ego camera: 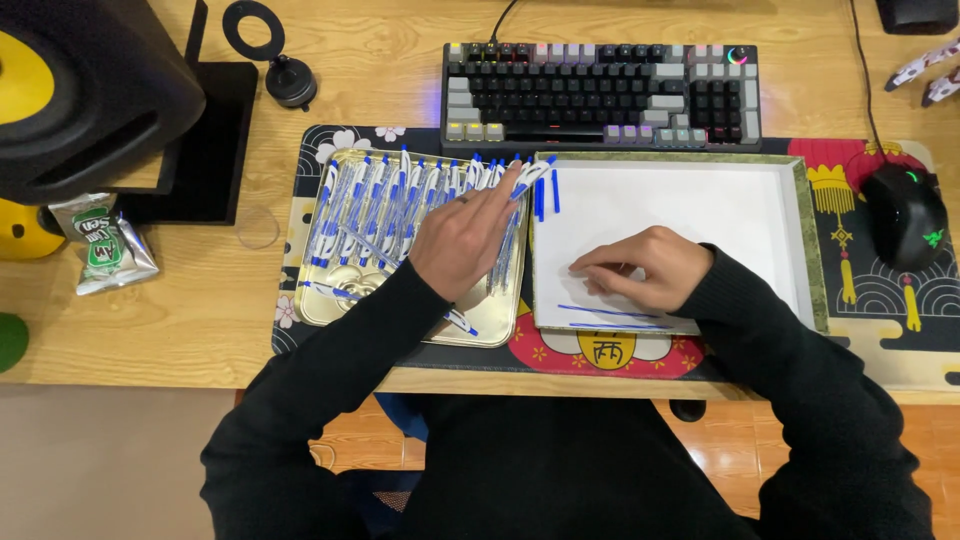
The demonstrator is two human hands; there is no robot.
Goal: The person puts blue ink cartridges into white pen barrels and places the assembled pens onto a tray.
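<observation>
keyboard (601,96): black and grey, at the desk's (180,320) far edge
mouse (908,215): black, on the right
speaker (90,95): black, far left
snack packet (108,243): green and silver, beside the speaker

— Where are the pens?

— Most lie packed side by side in the gold metal tray (330,305) — white pens with blue caps (375,200), roughly upright, a few askew near its front edge.

— And right of that tray?

— The white tray (760,200) holds two loose blue caps (547,192) at its near-left rim, plus thin blue refills (605,313) lying flat along its front.
</observation>
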